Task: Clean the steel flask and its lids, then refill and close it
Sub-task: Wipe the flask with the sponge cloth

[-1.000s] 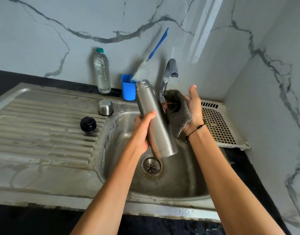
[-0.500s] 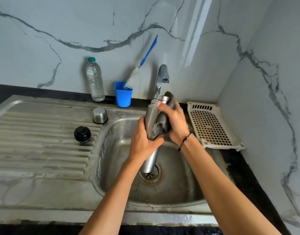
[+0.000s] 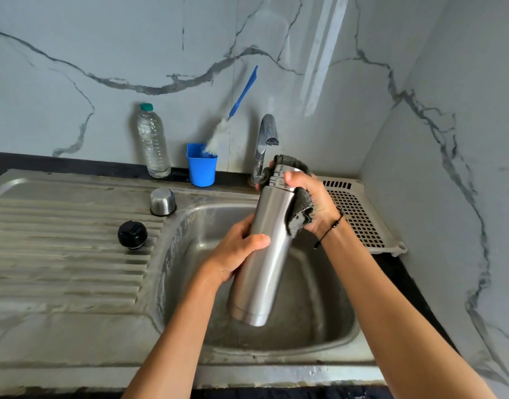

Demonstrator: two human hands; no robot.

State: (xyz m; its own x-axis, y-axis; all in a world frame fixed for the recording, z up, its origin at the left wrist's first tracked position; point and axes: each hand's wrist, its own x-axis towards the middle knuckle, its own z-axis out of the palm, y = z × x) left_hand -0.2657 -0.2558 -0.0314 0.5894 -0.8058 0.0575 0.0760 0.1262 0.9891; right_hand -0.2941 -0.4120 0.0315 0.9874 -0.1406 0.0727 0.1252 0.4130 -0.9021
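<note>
Steel flask [image 3: 265, 254] between left hand [image 3: 236, 251] and right hand [image 3: 313, 203]

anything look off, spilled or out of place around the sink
Nothing stands out. The flask is held tilted over the sink, left hand on its body, right hand pressing a cloth at its neck. Both lids sit on the drainboard. No spill is visible.

Steel flask [image 3: 265, 254] gripped mid-frame over sink [image 3: 319, 335] by left hand [image 3: 236, 251]; dark cloth [image 3: 301, 208] pressed at neck by right hand [image 3: 313, 203].
</note>
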